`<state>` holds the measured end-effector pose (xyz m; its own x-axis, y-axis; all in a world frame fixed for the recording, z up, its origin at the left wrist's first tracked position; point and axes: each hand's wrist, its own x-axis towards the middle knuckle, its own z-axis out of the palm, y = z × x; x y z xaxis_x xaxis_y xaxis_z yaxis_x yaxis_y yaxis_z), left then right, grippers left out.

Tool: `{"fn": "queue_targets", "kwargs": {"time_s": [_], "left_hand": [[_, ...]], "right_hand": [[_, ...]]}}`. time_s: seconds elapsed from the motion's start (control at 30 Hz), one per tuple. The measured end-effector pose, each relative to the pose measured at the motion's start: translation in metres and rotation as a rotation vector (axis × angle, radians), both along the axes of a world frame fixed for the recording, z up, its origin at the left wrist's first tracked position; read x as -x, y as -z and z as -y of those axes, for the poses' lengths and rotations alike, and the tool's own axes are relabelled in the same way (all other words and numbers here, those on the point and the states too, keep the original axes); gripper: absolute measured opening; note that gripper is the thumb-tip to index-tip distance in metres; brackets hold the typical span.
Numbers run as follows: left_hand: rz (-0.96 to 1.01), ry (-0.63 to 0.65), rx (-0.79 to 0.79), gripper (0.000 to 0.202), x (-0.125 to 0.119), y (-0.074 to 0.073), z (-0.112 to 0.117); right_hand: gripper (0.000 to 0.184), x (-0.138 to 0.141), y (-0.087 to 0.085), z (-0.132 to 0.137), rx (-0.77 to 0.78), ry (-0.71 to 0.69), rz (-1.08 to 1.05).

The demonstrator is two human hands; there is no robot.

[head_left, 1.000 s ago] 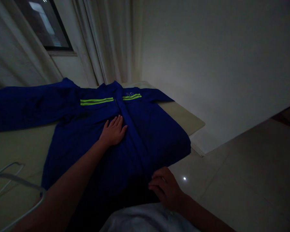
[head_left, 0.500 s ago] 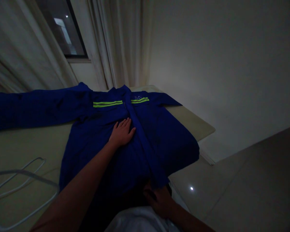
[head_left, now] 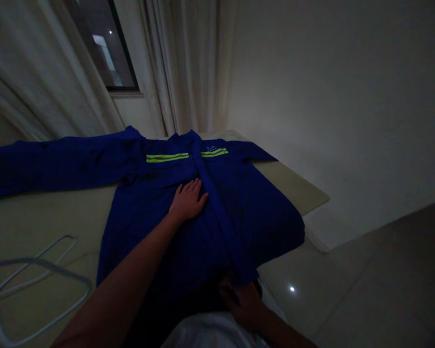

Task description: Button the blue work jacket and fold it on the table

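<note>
A dark blue jacket (head_left: 275, 208) with yellow-green stripes across the chest lies spread front up, one sleeve stretched out to the left. My left hand (head_left: 189, 199) rests flat on its front, beside the front placket, with the fingers extended. At the lower hem, my right hand (head_left: 241, 299) is closed at the bottom end of the placket; its fingertips are partly hidden under the cloth and in shadow.
The jacket lies on a pale yellowish table (head_left: 300, 191). A looped white cable (head_left: 39, 261) is at the left. Behind stand curtains (head_left: 188, 67), a window (head_left: 105, 53) and a white wall (head_left: 329, 96). Tiled floor (head_left: 333, 290) shows at the right.
The view has shifted slightly, so everything appears a little farther right. Both hands keep their places on the jacket.
</note>
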<state>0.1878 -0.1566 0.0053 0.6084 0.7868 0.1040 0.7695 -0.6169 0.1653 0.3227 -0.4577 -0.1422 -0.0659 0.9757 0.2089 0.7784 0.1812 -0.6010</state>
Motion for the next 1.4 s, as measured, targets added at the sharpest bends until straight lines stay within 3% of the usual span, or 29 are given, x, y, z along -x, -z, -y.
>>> {"fn": "queue_targets", "kwargs": {"time_s": [0.4,0.8,0.9,1.07,1.17,1.27,1.33,1.4], "left_hand": [[0.016,-0.002,0.014,0.074,0.0,-0.003,0.002],[0.037,-0.001,-0.003,0.071,0.0,0.0,0.001],[0.063,0.007,-0.018,0.069,0.001,0.002,0.002],[0.242,0.052,-0.12,0.054,0.006,-0.005,0.009],[0.341,0.097,-0.186,0.04,0.014,-0.02,0.032],[0.329,0.26,-0.143,0.03,0.027,-0.037,0.078],[0.313,0.377,-0.086,0.023,0.036,-0.041,0.117],[0.303,0.445,-0.072,0.029,0.045,-0.036,0.15]], "right_hand": [[0.025,0.002,0.005,0.001,-0.08,0.025,0.013],[0.027,0.002,0.003,-0.001,-0.06,0.033,0.045],[0.025,0.005,-0.009,0.002,-0.196,-0.031,0.133],[0.014,0.001,-0.053,0.024,-0.439,-0.331,0.308],[0.003,-0.007,-0.075,0.032,-0.602,-0.244,0.323],[0.015,-0.015,-0.085,0.025,-0.805,-0.034,0.346],[0.022,-0.019,-0.088,0.014,-0.824,0.08,0.372],[0.02,-0.023,-0.091,0.004,-0.783,0.133,0.392]]}}
